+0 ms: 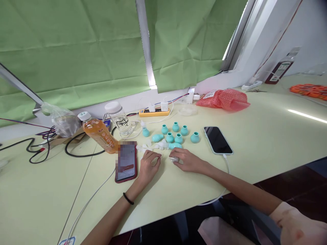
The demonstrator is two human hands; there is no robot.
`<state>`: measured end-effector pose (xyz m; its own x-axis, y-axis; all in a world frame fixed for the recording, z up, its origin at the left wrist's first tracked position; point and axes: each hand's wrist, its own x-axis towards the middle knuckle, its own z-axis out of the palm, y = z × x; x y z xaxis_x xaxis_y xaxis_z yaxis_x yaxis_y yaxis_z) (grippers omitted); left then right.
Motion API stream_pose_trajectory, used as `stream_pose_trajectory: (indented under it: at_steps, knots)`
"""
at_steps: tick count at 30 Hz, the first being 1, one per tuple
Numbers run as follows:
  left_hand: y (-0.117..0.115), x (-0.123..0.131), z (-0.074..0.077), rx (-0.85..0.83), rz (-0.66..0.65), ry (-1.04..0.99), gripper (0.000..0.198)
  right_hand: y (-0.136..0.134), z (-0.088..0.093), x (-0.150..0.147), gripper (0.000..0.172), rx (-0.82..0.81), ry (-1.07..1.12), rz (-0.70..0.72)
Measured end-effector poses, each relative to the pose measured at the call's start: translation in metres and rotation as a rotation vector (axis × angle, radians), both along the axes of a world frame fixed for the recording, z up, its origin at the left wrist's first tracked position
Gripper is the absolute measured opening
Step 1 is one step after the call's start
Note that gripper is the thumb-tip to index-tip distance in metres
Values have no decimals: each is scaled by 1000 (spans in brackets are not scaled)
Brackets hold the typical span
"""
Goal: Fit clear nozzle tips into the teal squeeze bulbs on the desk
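Note:
My left hand rests low over the table, thumb and forefinger close together. Whatever lies between those fingertips is too small to name. Facing it, my right hand grips a small whitish translucent piece between thumb and fingers. Just beyond both hands lie several loose translucent white tips and a turquoise rubber bulb on its side. Behind them stand several more turquoise bulbs with open necks, among them one bulb at the right. Another bulb at the left carries a translucent tip.
A red-cased phone lies left of my left hand, a second phone on a cable to the right. Behind stand a tea bottle, a clear bottle and a yellow power strip. Red bubble wrap lies farther back.

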<state>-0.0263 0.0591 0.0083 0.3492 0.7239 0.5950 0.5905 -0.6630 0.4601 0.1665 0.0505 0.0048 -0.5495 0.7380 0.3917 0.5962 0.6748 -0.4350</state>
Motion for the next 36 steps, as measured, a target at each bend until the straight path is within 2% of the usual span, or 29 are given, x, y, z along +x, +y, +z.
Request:
stream_pose_trajectory:
  at_steps: [4,10,15,20,28,32,36]
  knots:
    - [0,0,-1,-2,7,-2,10,1,-6,-4,12,61,64,-37]
    - [0,-1,0,-103,0,-79,10,-6,-1,-8,19,79,-197,-68]
    - [0,1,0,-184,-61,-119,10,-12,-7,-17,20,93,-222,-182]
    - [-1,1,1,-225,-144,-151,9,-10,-13,-19,19,80,23,-172]
    - [-1,0,5,-331,-196,-203,13,-8,-10,-18,22,-100,368,-91]
    - [-2,0,6,-265,-199,-154,17,-11,-7,-21,24,-231,463,-84]
    - [-5,-1,6,-95,-219,-55,24,-11,-7,-22,27,-422,584,-77]
